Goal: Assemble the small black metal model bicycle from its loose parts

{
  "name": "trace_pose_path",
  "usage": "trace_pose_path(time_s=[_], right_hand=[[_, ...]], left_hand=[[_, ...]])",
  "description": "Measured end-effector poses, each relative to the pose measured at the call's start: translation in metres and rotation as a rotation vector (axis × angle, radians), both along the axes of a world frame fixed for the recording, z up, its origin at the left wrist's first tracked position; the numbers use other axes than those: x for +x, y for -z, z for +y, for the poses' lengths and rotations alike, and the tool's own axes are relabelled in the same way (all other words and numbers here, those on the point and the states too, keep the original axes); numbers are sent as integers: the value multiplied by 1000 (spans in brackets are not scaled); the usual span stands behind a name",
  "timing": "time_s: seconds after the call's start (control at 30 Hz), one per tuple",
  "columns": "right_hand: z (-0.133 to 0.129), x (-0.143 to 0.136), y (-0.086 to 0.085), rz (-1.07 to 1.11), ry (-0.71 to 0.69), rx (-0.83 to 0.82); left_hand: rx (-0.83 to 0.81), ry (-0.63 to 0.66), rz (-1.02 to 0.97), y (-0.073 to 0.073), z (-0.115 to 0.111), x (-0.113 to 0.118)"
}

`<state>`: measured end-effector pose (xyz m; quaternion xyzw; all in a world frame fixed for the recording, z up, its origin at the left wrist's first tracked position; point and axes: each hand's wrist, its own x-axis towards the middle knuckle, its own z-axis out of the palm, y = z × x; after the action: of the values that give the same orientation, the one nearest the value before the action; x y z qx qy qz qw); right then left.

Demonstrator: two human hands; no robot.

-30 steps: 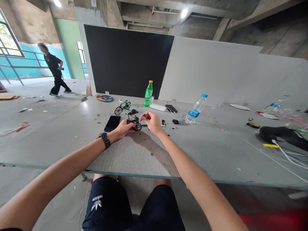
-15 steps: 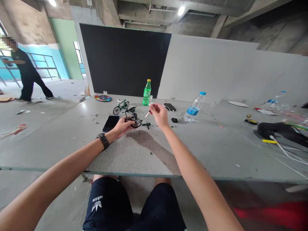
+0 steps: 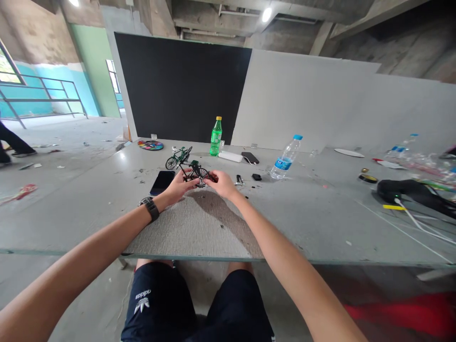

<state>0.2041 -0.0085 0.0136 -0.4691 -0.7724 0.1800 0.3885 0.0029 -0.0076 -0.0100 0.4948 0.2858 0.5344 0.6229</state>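
A black model bicycle (image 3: 200,175) stands tilted just above the table, between my two hands. My left hand (image 3: 181,185) is closed around its frame and near wheel from the left. At the right side of the spoked wheel, my right hand (image 3: 221,183) is closed, its fingertips pressed to the rim; a dark bit shows by the fingers, too small to name. Behind stands a second, green model bicycle (image 3: 174,159). A dark phone (image 3: 163,183) lies left of my left hand. Small dark parts (image 3: 239,180) lie right of my right hand.
Behind the hands stand a green drink bottle (image 3: 215,137), a white power bank (image 3: 230,156) and a phone with a cable (image 3: 250,157). A water bottle (image 3: 284,161) leans to the right. Further right are black tape (image 3: 368,178) and a black cabled device (image 3: 399,190). A paint palette (image 3: 151,145) lies back left.
My right hand has come down and left from above the table to the bicycle's wheel; the thin pale piece it pinched is out of sight. The walking person has moved mostly out at left.
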Motion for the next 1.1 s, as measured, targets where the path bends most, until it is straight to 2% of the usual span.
trace_pose_path(time_s=[0.1,0.23,0.4,0.57,0.67,0.87,1.1], right_hand=[[-2,0,-1,-28,22,83],[-5,3,-5,-78,-7,208],[-1,18,-17,-131,-69,189],[13,54,-23,-101,172,263],[15,68,-26,-132,254,265],[6,82,-38,-249,341,67],[7,86,-32,-533,143,-332]], left_hand=[[-25,5,54,1,0,1],[-103,60,-35,-3,-1,1],[-101,8,-114,-6,1,-1],[-172,-47,-129,-4,4,-4],[-179,-35,-140,-3,5,-4],[-173,-43,-80,-3,7,-5],[-171,-39,-84,-1,8,-4]])
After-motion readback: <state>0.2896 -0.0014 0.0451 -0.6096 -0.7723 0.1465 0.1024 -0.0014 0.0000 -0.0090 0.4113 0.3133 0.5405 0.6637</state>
